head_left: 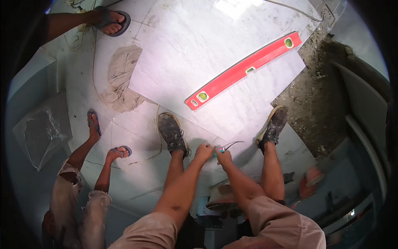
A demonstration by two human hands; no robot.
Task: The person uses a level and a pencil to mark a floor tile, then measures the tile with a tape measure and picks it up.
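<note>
My two hands meet low in the middle of the head view, between two dark, dusty shoes (172, 132). My right hand (224, 157) is closed around a small tool (234, 144) with teal parts and a thin, curved dark arm pointing right. Its exact kind is not clear. Beside it, my left hand (203, 152) has its fingers drawn together close to the teal part; what they hold, if anything, is hidden. Beyond my hands, a red spirit level (232, 79) with yellow-green vials lies diagonally across large pale floor tiles (178, 54).
Broken, bare ground (304, 93) borders the tiles at right. A crumpled beige cloth (122, 76) lies left. Sandalled feet (94, 124) of another person stand at left, and another sandalled foot (112, 24) is at far left. A thin cord (94, 74) crosses the floor.
</note>
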